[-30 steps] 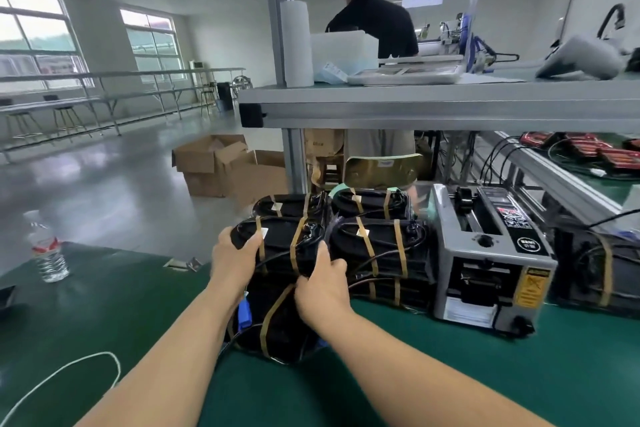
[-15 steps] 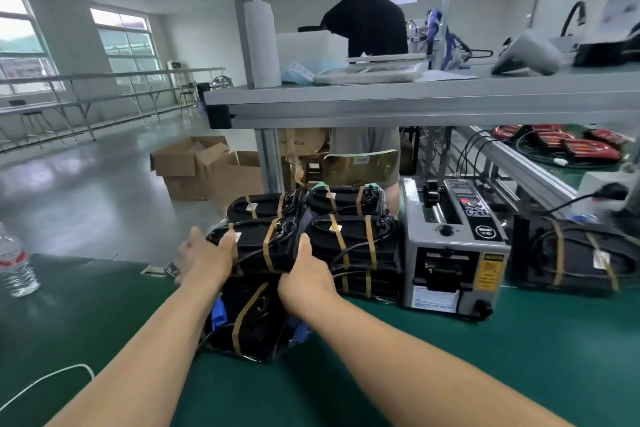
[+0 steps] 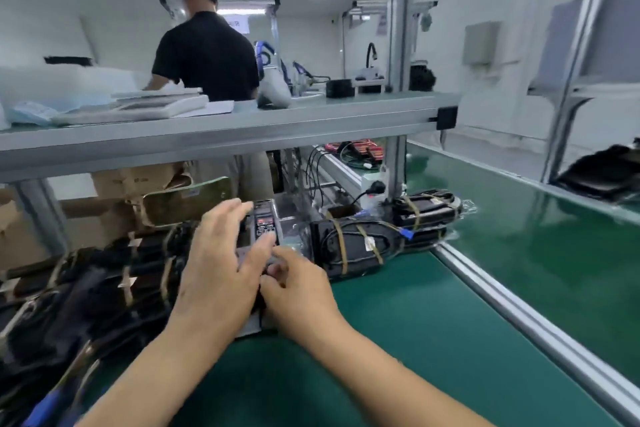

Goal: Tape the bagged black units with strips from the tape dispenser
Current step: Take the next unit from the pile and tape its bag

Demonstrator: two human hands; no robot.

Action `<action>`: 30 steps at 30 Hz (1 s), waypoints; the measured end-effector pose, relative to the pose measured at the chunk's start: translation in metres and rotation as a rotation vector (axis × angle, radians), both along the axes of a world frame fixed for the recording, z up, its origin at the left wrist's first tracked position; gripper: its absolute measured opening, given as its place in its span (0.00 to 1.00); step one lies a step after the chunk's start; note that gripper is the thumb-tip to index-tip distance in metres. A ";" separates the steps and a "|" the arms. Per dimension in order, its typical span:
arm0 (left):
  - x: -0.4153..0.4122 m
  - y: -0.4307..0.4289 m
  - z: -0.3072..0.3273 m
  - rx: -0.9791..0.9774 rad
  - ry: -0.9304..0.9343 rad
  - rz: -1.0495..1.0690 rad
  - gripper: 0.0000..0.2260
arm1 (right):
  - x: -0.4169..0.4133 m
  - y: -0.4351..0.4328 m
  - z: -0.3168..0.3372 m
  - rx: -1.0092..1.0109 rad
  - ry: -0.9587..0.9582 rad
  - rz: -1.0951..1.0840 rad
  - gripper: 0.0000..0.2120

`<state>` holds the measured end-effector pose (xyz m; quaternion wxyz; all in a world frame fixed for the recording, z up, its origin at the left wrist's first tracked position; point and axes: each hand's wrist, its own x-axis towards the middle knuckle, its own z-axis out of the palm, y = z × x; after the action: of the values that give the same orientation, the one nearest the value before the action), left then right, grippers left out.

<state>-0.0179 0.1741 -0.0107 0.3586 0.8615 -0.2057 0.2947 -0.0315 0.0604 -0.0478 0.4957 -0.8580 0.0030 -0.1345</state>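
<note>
here, the left hand (image 3: 221,274) rests with fingers spread and straight over the tape dispenser (image 3: 265,227), likely to steady it. the right hand (image 3: 298,291) curls at its outlet, perhaps pinching a strip; blur means i cannot tell. taped bagged black units (image 3: 104,288) are stacked just left, ready to hand, and further units (image 3: 360,246) lie beyond to the right.

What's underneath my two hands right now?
The tape dispenser: only its top panel shows past the left hand. The right hand covers its front, so the outlet is hidden.
</note>
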 end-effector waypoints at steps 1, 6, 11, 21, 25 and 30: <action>0.002 -0.023 -0.002 0.011 0.001 -0.049 0.21 | -0.001 -0.025 -0.003 0.014 0.002 -0.055 0.12; 0.042 -0.121 -0.016 0.180 0.092 -0.114 0.25 | 0.016 -0.138 -0.019 0.016 0.061 -0.306 0.10; 0.105 -0.179 -0.031 0.443 0.215 0.014 0.30 | 0.040 -0.197 -0.030 0.022 0.189 -0.343 0.15; 0.156 -0.200 -0.055 0.790 0.401 0.199 0.36 | 0.050 -0.200 -0.056 0.025 0.382 -0.272 0.22; 0.137 -0.191 -0.056 0.766 0.322 0.183 0.29 | 0.039 -0.194 -0.067 0.067 0.409 -0.305 0.23; 0.088 -0.177 -0.045 0.678 0.224 0.173 0.26 | 0.015 -0.193 -0.081 0.273 0.383 -0.331 0.45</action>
<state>0.0703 -0.0031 -0.0556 0.0469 0.9726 -0.1774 0.1427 -0.0164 -0.1322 -0.1284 0.5681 -0.7811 0.2547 -0.0474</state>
